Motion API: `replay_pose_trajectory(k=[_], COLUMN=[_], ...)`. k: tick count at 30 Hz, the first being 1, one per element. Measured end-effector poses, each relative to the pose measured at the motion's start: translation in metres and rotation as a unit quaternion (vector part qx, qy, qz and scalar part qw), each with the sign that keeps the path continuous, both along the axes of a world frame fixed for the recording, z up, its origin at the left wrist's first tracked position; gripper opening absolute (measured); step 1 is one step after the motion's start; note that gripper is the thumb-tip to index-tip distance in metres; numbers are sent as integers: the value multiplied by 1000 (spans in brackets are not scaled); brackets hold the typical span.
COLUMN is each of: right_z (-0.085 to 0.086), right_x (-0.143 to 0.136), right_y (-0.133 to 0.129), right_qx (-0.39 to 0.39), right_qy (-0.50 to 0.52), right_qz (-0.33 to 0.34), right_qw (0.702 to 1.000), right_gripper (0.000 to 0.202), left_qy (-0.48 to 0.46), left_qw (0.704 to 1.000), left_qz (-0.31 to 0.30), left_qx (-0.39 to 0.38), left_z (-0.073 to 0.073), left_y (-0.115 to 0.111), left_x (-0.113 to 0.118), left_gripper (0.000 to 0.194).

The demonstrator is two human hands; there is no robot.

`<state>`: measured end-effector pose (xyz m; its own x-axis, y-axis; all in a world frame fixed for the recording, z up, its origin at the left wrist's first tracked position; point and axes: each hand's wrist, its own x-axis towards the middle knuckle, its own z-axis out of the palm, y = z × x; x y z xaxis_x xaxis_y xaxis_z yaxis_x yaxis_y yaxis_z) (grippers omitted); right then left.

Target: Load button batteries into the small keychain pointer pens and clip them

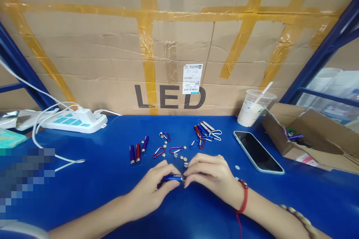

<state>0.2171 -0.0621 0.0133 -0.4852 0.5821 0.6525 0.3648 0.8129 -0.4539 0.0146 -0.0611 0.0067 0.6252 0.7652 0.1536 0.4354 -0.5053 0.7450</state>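
A small blue mini flashlight (pixel 173 177) lies sideways between my hands, above the blue tabletop. My left hand (pixel 154 186) is closed around its body. At its silvery right end, my right hand (pixel 210 173) pinches with thumb and fingers; what exactly is between those fingertips is partly hidden. Just beyond the hands are scattered button cells (pixel 185 160), small metal caps (pixel 175 155), a red carabiner (pixel 159 152) and a purple carabiner (pixel 176 150). Two purple tubes and a red tube (pixel 138 153) are to the left. Several flashlights with carabiners (pixel 202 130) lie together behind my right hand.
On the right are a phone (pixel 256 151), a drink cup with a straw (pixel 252 110) and an open cardboard box (pixel 297 138). A power strip (pixel 75 122) with white cables sits back left. A large taped carton (pixel 112 56) stands behind the table.
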Motion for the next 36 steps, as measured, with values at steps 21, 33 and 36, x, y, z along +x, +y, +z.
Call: replay_pose_trajectory(k=[21,33,36], right_z=[8,-1,-2], right_x=[-8,-7,-4], right_y=[-1,4,6], right_qx=[-614,-399,-242], right_qy=[126,121,96], right_qz=[19,-53,-32], right_qw=[779,907,965], right_gripper=[38,36,24], left_qy=[-8,-31,-33], left_qw=[988,994,995], left_qz=[6,54,53], left_qx=[152,95,82], left_z=[-12,-9,-8], left_y=[-1,-1,-1], left_x=[1,1,1], left_gripper=[23,23,23])
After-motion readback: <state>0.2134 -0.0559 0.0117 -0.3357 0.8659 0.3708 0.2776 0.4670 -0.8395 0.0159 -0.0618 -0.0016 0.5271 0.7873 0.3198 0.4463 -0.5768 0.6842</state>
